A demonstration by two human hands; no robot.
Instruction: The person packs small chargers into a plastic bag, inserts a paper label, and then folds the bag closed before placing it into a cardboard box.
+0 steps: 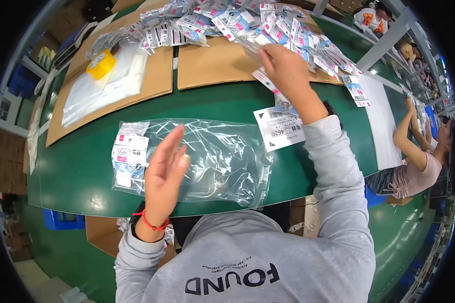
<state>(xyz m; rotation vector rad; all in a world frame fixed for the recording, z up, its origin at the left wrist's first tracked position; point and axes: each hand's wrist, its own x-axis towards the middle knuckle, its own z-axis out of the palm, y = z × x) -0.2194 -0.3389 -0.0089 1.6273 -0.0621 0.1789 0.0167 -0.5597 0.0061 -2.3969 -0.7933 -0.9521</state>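
Left hand: your left hand [164, 169] is flat and open, fingers spread apart, palm turned inward, gripping nothing; it sits over the left half of the clear plastic bag [212, 159], at about 7 o'clock from the middle of the view. A red cord bracelet [151, 223] circles that wrist.

Right hand: your right hand [283, 68] reaches out toward 1 o'clock, fingers pinched together on a small packaged item [269, 83] at the near edge of the pile; the packet hangs down from the fingers toward you.

Clear plastic bag: it lies flat on the green tabletop [76, 171], right in front of you, its length running 9 to 3 o'clock. A few white-and-blue packets [129, 159] are inside at its 9 o'clock end.

Pile of packets: a heap of small packaged items [247, 22] covers the far end of the cardboard sheets at 12 o'clock, trailing off toward 2 o'clock.

White label sheet: a printed white label [278, 129] lies on the tabletop just under your right forearm, beside the 3 o'clock end of the bag.

Cardboard: brown cardboard sheets [212, 63] lie between the bag and the pile.

Tape: a yellow tape roll [101, 64] rests on clear plastic sheeting at 10 o'clock, well apart from both hands.

Another person: someone in a pink top [419, 174] sits at 3 o'clock, arm raised.
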